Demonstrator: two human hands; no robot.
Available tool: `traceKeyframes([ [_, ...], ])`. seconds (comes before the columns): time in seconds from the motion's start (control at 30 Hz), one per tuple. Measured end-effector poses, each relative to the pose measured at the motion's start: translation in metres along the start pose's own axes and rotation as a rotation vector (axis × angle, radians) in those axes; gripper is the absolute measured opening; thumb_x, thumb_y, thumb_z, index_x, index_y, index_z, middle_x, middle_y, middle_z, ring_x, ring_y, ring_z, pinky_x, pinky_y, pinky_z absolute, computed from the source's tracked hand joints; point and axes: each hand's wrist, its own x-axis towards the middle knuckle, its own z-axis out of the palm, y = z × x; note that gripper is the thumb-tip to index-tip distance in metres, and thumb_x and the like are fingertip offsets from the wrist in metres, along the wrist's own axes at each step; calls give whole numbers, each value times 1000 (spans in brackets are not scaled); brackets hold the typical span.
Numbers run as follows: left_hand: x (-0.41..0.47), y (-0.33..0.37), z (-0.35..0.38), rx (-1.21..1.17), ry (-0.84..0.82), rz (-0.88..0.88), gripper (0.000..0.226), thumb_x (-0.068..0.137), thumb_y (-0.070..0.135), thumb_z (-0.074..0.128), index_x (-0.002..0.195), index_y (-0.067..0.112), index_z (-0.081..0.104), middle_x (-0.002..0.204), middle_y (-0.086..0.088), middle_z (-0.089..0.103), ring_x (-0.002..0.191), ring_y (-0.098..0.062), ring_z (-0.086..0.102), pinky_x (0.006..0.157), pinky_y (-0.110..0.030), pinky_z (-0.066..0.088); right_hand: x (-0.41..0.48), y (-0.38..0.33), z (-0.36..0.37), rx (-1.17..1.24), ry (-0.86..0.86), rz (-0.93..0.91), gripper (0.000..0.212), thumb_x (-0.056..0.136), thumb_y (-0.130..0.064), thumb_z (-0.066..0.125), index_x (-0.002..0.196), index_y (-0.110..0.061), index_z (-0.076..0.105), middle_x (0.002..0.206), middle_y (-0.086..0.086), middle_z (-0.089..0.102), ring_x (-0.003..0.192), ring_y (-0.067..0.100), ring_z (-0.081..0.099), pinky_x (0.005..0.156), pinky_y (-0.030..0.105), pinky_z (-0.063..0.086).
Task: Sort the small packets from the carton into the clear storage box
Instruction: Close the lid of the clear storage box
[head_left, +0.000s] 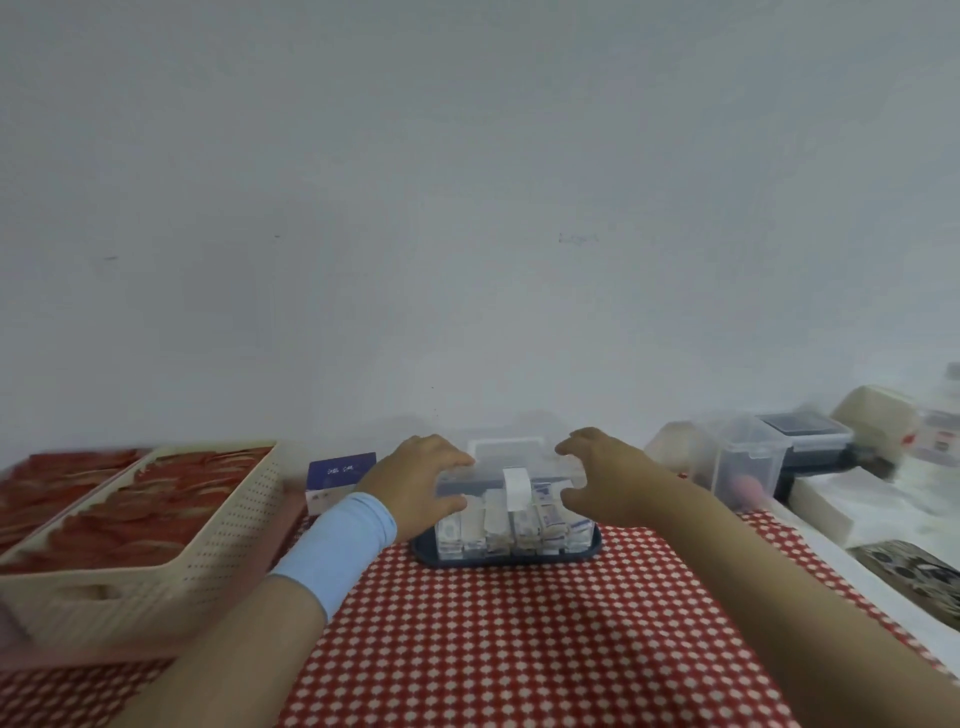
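Reaching forward over a worktop (519, 649) covered with a red-and-white checked cloth, two forearms enter from the near edge; the left one wears a pale blue sleeve band (343, 551). Near left, a cream perforated basket (171, 582) holds flat red items. At the near right edge lies a dark patterned object (914, 577), too blurred to identify.

Farther in, the left grip (421, 483) grasps the left end of the clear storage box (576, 538), fingers over the lid and thumb against the front wall. The right grip (602, 478) is curved like a claw around the box's right end; whether it touches or clasps the box cannot be told.

The box stands on its dark blue base at mid-worktop, lid on, with a white latch (515, 488) at the front. Small packets (550, 519), white with blue print, stand upright in a row inside it. The blue-and-white carton (337, 475) stands just left of the box, behind the left wrist.

Far right, a second clear container (748, 457) with a dark lid sits among blurred pale items. A plain grey wall (467, 208) closes the scene.
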Motion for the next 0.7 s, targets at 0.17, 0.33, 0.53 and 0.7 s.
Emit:
traceKeyframes([
  [0.17, 5, 11, 0, 73, -56, -5, 53, 90, 49, 63, 140, 36, 52, 129, 9, 47, 122, -11, 41, 105, -32, 39, 3, -24, 4, 11, -29, -135, 60, 91, -33, 62, 148, -32, 42, 157, -5, 34, 140, 20, 37, 116, 38, 34],
  [0.33, 15, 24, -4, 108, -84, -31, 47, 86, 48, 69, 129, 31, 60, 129, 9, 52, 120, -14, 45, 102, -31, 40, 14, -36, 13, -68, -1, -168, 58, 87, -49, 61, 142, -35, 48, 143, -3, 47, 127, 19, 46, 107, 41, 42],
  [0.53, 20, 32, -5, 200, -75, -61, 45, 82, 48, 73, 122, 31, 62, 124, 6, 55, 113, -18, 50, 94, -32, 43, 18, -37, 18, -139, 55, -156, 62, 82, -57, 70, 138, -37, 52, 135, -7, 52, 117, 17, 50, 98, 36, 45],
  [0.7, 20, 34, -3, 184, -63, -95, 45, 80, 47, 75, 121, 32, 62, 124, 6, 56, 112, -18, 50, 94, -33, 44, 15, -43, 22, -183, 82, -156, 60, 85, -52, 70, 139, -33, 51, 132, -4, 53, 113, 19, 52, 95, 37, 47],
])
